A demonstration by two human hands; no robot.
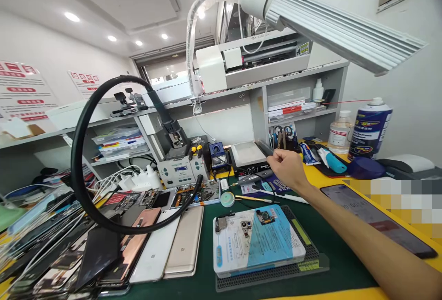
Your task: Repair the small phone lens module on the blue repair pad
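My right hand (286, 167) reaches in from the right over the back of the bench, its fingers curled closed. Whatever they hold, if anything, is hidden. A dark grey bar-like thing (265, 148) shows just beyond the knuckles; I cannot tell whether the hand grips it. Left of the hand is a flat heating plate (247, 153), and below it lie a grey pen-shaped tool (253, 178) and a white stick (293, 197). Nearer to me, a blue and white box (255, 244) carries small phone parts, including a camera module (246, 227). My left hand is out of view.
Phones such as a gold one (184, 242) and a white one (157, 247) lie at left. A black hose (78, 171) loops above them from the soldering station (179, 171). A lamp (338, 23) hangs overhead. A spray can (369, 129) and a lit phone (373, 217) are at right.
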